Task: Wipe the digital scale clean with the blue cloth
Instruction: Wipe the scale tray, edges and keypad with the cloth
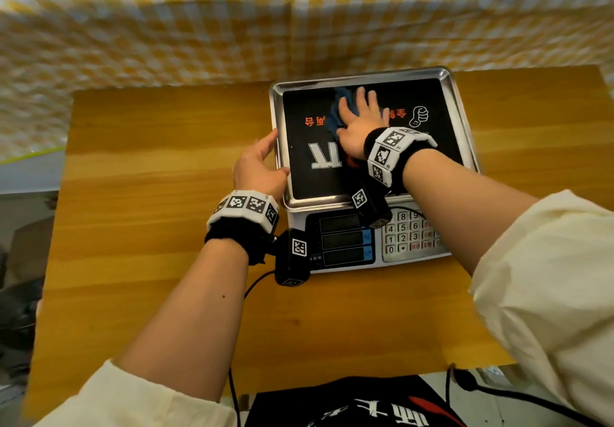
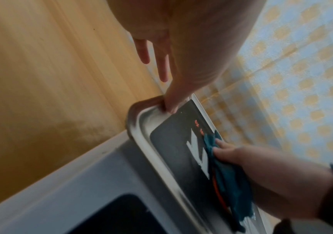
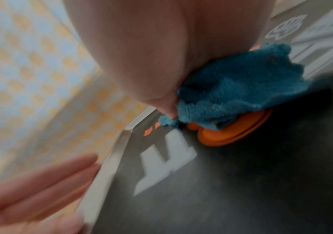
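A digital scale stands on the wooden table, its steel pan lined with a black printed sheet. My right hand lies flat with straight fingers on the crumpled blue cloth, pressing it onto the pan's far middle. In the right wrist view the cloth bunches under the palm beside an orange printed disc. My left hand rests against the pan's left rim, its thumb over the edge and its fingers straight.
The wooden table has bare surface left of and in front of the scale. A yellow-and-white checked cloth hangs behind it. The scale's keypad faces me. Cables trail off the front edge.
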